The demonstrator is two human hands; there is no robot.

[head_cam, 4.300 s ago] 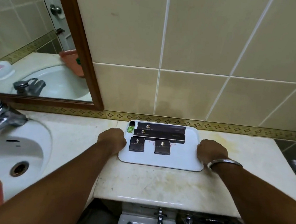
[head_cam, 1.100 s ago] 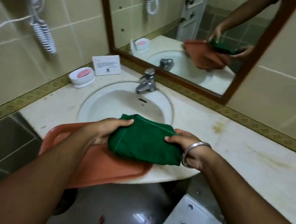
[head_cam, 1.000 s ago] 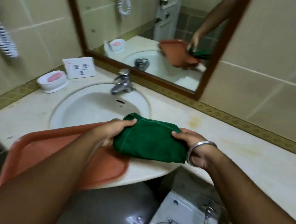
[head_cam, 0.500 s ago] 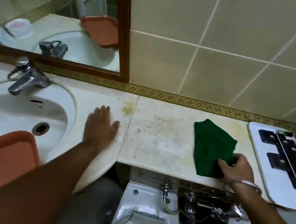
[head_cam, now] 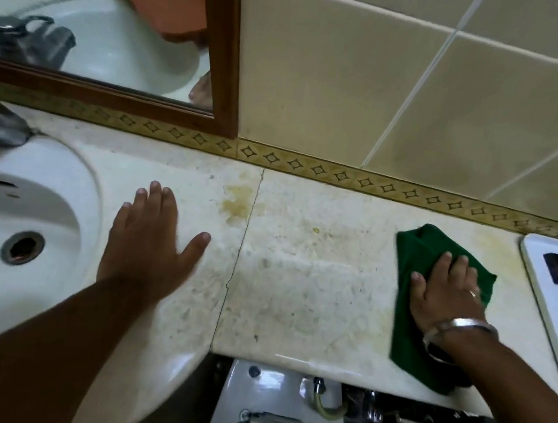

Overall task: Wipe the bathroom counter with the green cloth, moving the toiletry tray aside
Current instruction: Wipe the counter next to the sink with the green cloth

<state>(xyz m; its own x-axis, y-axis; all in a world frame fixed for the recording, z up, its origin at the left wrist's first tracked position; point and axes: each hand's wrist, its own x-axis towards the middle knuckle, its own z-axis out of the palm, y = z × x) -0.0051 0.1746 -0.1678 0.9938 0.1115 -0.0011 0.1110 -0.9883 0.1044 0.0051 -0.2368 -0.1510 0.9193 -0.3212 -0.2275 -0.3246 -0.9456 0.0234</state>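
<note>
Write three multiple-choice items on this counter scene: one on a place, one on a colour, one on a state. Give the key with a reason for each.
1. Where does the white toiletry tray lie?
A. at the counter's far right end
B. in the sink
C. beside the tap

2. What colour is the cloth?
A. orange
B. white
C. green

3. What is the left hand doing?
A. gripping the tap
B. resting flat on the counter with fingers spread
C. lifting the tray

Key:
1 A, the tray sits at the right edge of the view, past the cloth.
2 C, the cloth under the right hand is dark green.
3 B, its palm lies down on the marble, between the sink and the counter seam, holding nothing.
</note>
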